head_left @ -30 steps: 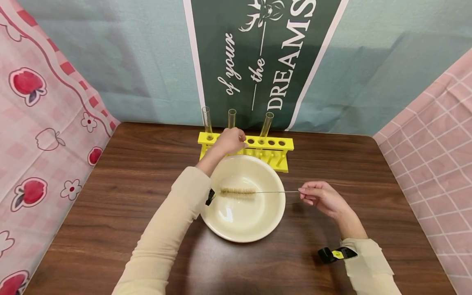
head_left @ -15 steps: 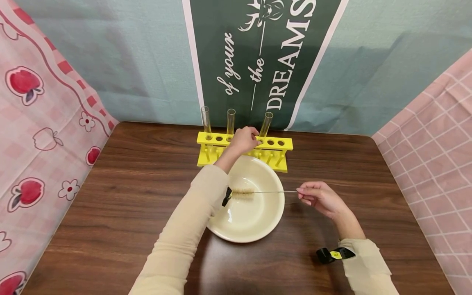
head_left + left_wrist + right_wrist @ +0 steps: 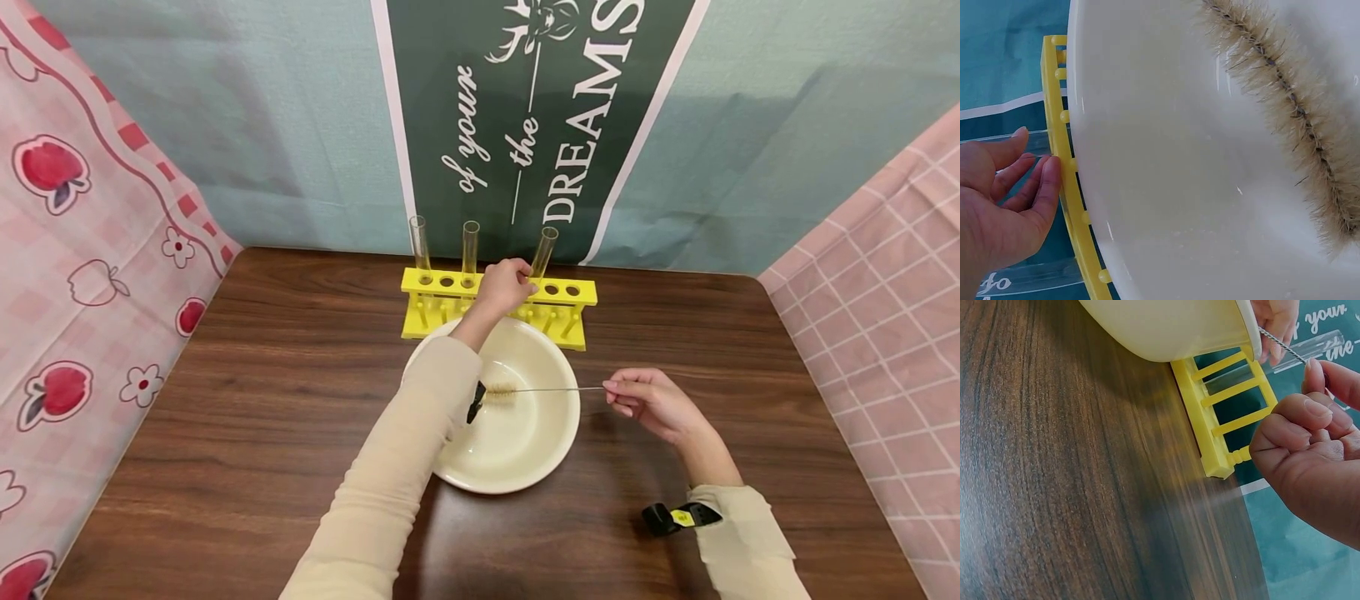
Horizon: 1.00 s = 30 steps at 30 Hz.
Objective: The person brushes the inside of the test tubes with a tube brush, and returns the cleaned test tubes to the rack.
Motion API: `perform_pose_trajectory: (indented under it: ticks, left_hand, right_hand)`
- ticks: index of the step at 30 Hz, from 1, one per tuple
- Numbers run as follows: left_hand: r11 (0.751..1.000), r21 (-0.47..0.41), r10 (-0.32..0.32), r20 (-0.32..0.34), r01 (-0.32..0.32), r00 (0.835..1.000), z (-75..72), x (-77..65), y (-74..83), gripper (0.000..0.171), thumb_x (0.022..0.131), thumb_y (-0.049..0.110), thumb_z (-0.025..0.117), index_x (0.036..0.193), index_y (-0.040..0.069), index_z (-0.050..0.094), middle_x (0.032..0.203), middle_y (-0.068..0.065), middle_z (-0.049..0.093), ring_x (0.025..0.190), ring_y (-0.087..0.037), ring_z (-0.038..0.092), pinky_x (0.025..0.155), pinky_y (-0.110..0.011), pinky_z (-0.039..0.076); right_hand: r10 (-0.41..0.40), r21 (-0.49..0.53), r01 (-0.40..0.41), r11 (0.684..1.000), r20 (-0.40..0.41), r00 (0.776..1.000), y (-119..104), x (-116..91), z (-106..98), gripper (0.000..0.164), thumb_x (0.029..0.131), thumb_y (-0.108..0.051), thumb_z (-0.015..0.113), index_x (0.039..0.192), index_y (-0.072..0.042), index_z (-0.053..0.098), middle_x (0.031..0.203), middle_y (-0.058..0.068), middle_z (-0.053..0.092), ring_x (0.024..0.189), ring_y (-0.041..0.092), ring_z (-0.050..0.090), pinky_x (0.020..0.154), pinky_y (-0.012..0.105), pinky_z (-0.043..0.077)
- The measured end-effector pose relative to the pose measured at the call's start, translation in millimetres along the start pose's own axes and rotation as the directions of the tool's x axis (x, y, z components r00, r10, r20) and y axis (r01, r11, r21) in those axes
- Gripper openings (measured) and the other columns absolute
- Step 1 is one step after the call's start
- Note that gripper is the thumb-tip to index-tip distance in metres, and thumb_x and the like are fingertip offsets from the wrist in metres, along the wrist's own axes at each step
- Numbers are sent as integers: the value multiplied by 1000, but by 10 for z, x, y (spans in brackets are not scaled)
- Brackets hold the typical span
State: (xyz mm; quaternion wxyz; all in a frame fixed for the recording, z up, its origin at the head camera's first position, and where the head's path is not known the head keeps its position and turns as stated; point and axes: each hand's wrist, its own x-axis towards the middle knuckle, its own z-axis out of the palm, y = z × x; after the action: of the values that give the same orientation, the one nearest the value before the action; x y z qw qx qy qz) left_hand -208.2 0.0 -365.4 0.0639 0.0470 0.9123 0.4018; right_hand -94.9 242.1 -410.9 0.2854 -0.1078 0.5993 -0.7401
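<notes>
My left hand (image 3: 506, 287) reaches over the cream bowl (image 3: 567, 417) to the yellow test tube rack (image 3: 583, 293). Its thumb and fingers are curled round the rightmost glass test tube (image 3: 547, 245), low down, just above the rack's top bar. In the left wrist view that tube (image 3: 1037, 142) passes between thumb and fingertips. My right hand (image 3: 651, 402) pinches the twisted wire handle of a test tube brush (image 3: 551, 389) between thumb and forefinger. The brush's tan bristles (image 3: 1297, 112) hang over the bowl, partly hidden by my left wrist in the head view.
Two more test tubes stand in the rack, one at the far left (image 3: 421, 248) and one near the middle (image 3: 470, 250). The dark wooden table (image 3: 262, 375) backs onto a teal cloth (image 3: 300, 125). Pink patterned cloths stand at both sides.
My left hand has moved right along the rack, past the middle tube to the rightmost one, which now leans slightly more to the right. The right hand and brush stay nearly still.
</notes>
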Motion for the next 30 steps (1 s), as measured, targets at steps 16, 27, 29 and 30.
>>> perform_pose_trajectory:
  ticks: [16,27,29,30]
  left_hand:
    - [999,-43,-11,-46,9,999,59,8,-19,26,85,17,64,109,7,63,93,-5,60,86,-19,54,76,-28,45]
    - [998,-52,-27,-65,24,998,85,4,-15,24,85,16,65,107,7,63,99,-5,61,92,-19,54,81,-28,46]
    - [999,-45,-30,-71,27,997,95,2,-8,24,84,17,65,106,8,63,99,-5,61,91,-19,54,80,-28,46]
    - [999,-41,-32,-76,29,997,101,2,-4,24,84,17,65,106,8,63,98,-5,61,91,-19,54,80,-28,45]
  right_hand:
    - [21,-38,-22,999,-43,999,-18,-7,8,29,92,3,43,75,-7,65,69,-1,60,54,7,46,51,21,30]
    - [38,-70,-43,997,-68,997,-26,-13,24,27,91,1,47,74,-9,65,68,-2,60,53,7,46,50,18,36]
    - [36,-68,-41,997,-66,997,-26,-14,26,26,91,1,47,74,-8,65,68,-2,60,53,7,46,50,18,36]
    - [36,-70,-40,997,-66,997,-27,-14,27,26,91,1,47,74,-8,65,68,-2,60,53,7,45,50,18,36]
